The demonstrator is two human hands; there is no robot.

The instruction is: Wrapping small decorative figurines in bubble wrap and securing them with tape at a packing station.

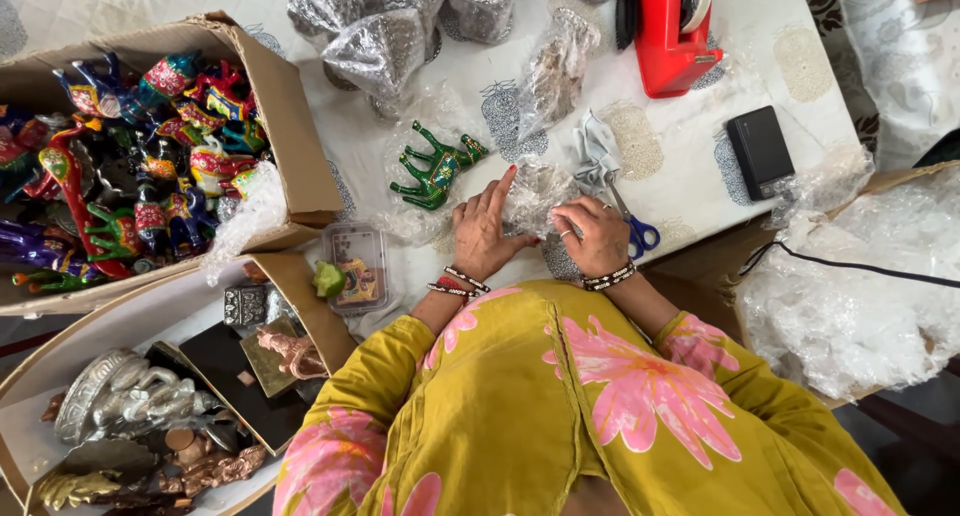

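Observation:
My left hand lies flat with fingers stretched, pressing on a clear bubble-wrapped bundle at the table's front edge. My right hand is curled with its fingers closed on the right side of the same bundle. A green painted camel figurine lies on clear plastic just left of my left hand. Blue-handled scissors lie right behind my right hand, touching a scrap of grey wrap.
A cardboard box of bright painted animal figurines sits at left, with a second box of metal figurines below it. Wrapped bundles, a red tape dispenser, a black device, a small plastic container and a bubble-wrap heap surround me.

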